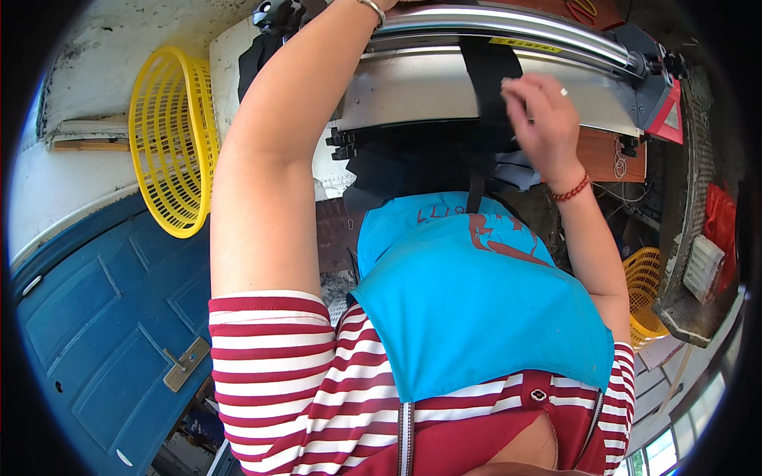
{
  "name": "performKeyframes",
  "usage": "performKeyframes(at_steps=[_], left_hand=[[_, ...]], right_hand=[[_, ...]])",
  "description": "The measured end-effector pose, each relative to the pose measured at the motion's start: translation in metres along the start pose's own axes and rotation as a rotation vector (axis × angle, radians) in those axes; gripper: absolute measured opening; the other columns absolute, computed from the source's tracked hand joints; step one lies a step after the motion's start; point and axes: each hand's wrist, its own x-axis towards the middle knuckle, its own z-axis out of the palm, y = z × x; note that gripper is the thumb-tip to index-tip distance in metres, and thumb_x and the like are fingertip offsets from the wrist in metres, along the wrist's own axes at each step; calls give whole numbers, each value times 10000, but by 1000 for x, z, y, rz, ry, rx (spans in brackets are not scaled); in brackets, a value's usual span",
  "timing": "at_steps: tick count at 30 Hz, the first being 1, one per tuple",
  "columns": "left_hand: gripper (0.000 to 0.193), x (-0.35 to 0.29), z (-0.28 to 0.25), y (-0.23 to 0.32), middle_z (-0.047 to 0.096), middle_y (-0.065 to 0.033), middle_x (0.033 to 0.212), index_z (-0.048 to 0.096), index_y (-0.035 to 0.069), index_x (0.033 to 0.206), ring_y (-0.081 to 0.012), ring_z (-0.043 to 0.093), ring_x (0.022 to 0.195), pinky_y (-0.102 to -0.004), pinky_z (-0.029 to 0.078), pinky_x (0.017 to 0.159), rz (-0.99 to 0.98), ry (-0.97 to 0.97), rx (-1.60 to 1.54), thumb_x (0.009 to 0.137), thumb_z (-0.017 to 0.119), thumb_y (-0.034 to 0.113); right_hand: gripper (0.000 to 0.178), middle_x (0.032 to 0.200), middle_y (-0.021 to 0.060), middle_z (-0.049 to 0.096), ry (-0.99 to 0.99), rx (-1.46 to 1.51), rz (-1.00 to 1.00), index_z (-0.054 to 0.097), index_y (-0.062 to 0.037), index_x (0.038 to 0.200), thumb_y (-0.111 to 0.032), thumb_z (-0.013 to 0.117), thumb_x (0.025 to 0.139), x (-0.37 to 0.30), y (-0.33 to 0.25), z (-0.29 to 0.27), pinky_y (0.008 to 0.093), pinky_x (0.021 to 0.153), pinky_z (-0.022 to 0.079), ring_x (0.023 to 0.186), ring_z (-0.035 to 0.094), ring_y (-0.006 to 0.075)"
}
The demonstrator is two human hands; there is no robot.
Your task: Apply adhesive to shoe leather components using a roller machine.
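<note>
A machine with a long shiny metal roller (pixel 508 25) and a pale metal plate (pixel 409 86) stands in front of me. A black fabric strip (pixel 490 67) runs from under the roller over the plate toward me. My right hand (pixel 546 115) is over the strip's right edge, fingers loosely bent and slightly blurred; I see nothing held in it. My left arm reaches to the top edge, where my left hand (pixel 403 2) is almost wholly cut off by the frame, so its fingers are hidden. Dark black material (pixel 421 163) hangs at the plate's near edge, above my blue apron (pixel 476 293).
A yellow plastic basket (pixel 173 143) stands at the left, above a blue door (pixel 103 333). Another yellow basket (pixel 644 289) is low at the right. Red-handled scissors (pixel 583 11) lie behind the roller. A red and grey housing (pixel 663 107) closes the machine's right end.
</note>
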Motion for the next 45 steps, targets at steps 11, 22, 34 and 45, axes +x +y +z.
performKeyframes(at_steps=[11, 22, 34, 45], left_hand=[[80, -48, -76, 78, 599, -90, 744, 660, 10, 901, -221, 591, 610, -392, 511, 501, 85, 391, -522, 864, 664, 81], [573, -64, -108, 54, 704, -160, 922, 600, 85, 1411, -251, 652, 686, -398, 558, 605, 499, 679, -132, 875, 483, -80], [211, -58, 10, 28, 728, -222, 935, 777, 47, 796, -384, 694, 912, -501, 548, 797, 544, 283, 635, 819, 580, 121], [592, -11, 17, 2, 720, -290, 1113, 745, -67, 1063, -399, 685, 1046, -447, 506, 915, 106, -9, 213, 906, 584, 481]], right_hand=[[168, 848, 61, 591, -721, 98, -299, 679, -88, 904, -243, 715, 851, -95, -54, 114, 383, 672, 508, 773, 653, 234], [90, 848, 54, 613, -511, 275, -306, 695, -105, 857, -178, 727, 817, -92, -54, 116, 398, 797, 488, 814, 631, 261], [168, 915, 7, 731, -578, 1203, 1257, 722, 6, 1010, -155, 674, 1003, -26, -16, -24, 210, 728, 531, 796, 653, 46], [166, 842, 5, 703, -393, 802, 1151, 719, -4, 1029, -161, 681, 994, 28, 23, -9, 264, 641, 522, 724, 638, 84]])
